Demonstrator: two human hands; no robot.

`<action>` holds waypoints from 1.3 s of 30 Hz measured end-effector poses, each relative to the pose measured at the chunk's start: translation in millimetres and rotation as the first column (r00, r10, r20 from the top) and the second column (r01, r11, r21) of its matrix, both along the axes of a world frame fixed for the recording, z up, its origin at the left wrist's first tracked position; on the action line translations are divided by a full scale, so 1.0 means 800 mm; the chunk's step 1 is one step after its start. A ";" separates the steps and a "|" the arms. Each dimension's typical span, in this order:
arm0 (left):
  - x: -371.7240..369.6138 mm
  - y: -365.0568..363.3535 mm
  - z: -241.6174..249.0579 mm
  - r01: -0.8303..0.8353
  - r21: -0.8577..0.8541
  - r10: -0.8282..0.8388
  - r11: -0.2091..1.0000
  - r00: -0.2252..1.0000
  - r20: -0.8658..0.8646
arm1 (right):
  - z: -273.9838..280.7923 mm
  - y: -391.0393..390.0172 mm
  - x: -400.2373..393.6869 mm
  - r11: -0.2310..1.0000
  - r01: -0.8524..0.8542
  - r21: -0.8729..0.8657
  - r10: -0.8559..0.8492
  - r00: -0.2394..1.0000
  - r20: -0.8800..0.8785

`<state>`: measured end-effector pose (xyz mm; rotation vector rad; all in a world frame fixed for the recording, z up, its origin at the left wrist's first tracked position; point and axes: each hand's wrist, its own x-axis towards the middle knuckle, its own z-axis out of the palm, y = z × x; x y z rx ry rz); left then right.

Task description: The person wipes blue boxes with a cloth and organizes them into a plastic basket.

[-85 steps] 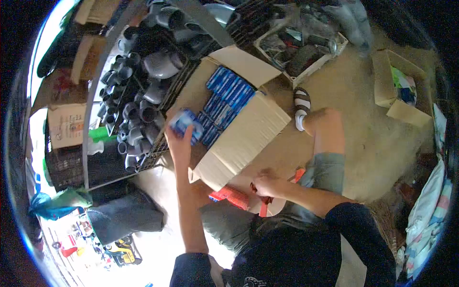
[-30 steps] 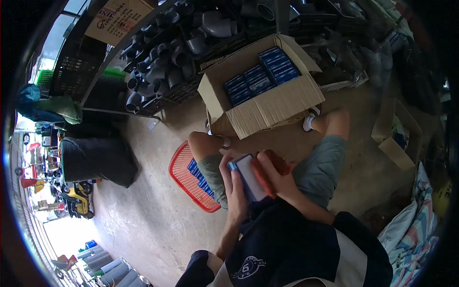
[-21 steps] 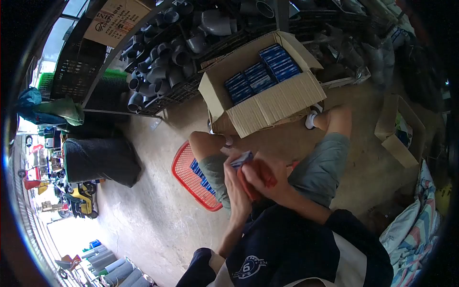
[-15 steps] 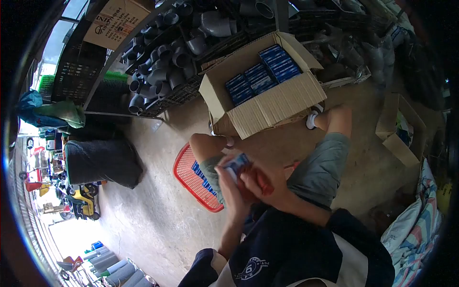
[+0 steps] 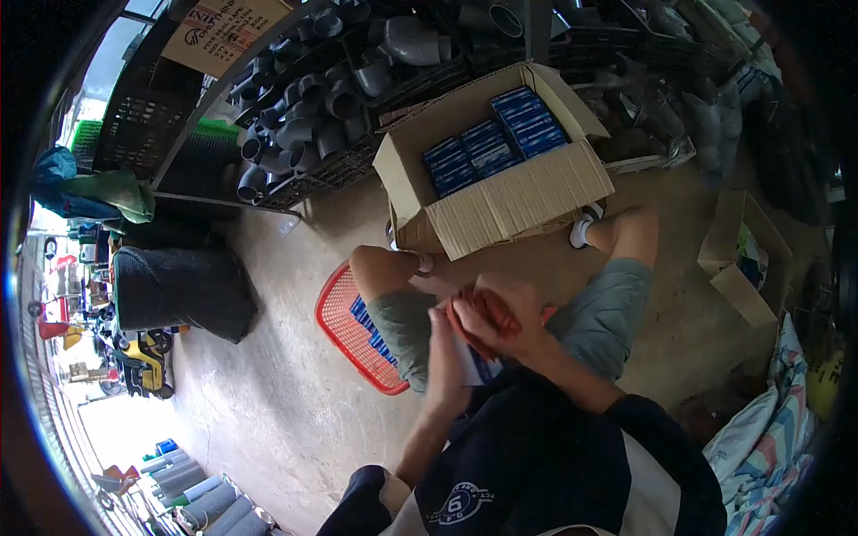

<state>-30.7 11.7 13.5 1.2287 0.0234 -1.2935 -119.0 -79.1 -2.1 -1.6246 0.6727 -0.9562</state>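
Observation:
My left hand (image 5: pixel 444 359) is wrapped round a blue-and-white box (image 5: pixel 483 365) in front of my chest. My right hand (image 5: pixel 514 313) is closed round a red cloth (image 5: pixel 487 319) and presses it against the box's upper part. Fingers and cloth hide much of the box. Beside my left knee stands a red plastic basket (image 5: pixel 337 332) with blue boxes (image 5: pixel 368 329) in it, partly hidden by my leg. Ahead, an open cardboard carton (image 5: pixel 518 198) holds stacked blue boxes (image 5: pixel 483 149).
Grey pipe fittings (image 5: pixel 308 116) fill crates behind the carton. A rolled dark mesh (image 5: pixel 183 290) stands on the left. On the right are a smaller open carton (image 5: pixel 746 259) and a striped sack (image 5: pixel 769 438). My legs flank the hands.
The box has tilted and moved down toward my chest between my hands. My right hand and the red cloth have moved up onto it. The view has shifted slightly.

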 end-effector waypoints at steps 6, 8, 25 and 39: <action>0.036 -0.007 -0.013 -0.007 -0.142 0.022 0.990 0.994 0.108 | 0.002 0.030 -0.011 0.935 -0.143 -0.324 0.117 0.988 -0.098; 0.013 -0.004 -0.006 -0.051 -0.173 0.063 0.984 0.996 0.063 | 0.004 0.008 -0.008 0.994 -0.062 -0.087 0.057 0.996 -0.068; 0.016 -0.019 0.016 0.050 -0.136 -0.045 0.989 0.998 0.040 | 0.017 -0.005 -0.025 0.820 0.040 0.570 -0.100 0.992 0.075; -0.021 -0.014 0.007 0.156 0.122 -0.195 0.980 0.875 0.444 | 0.034 -0.006 -0.052 0.964 0.116 0.238 -0.089 0.989 -0.121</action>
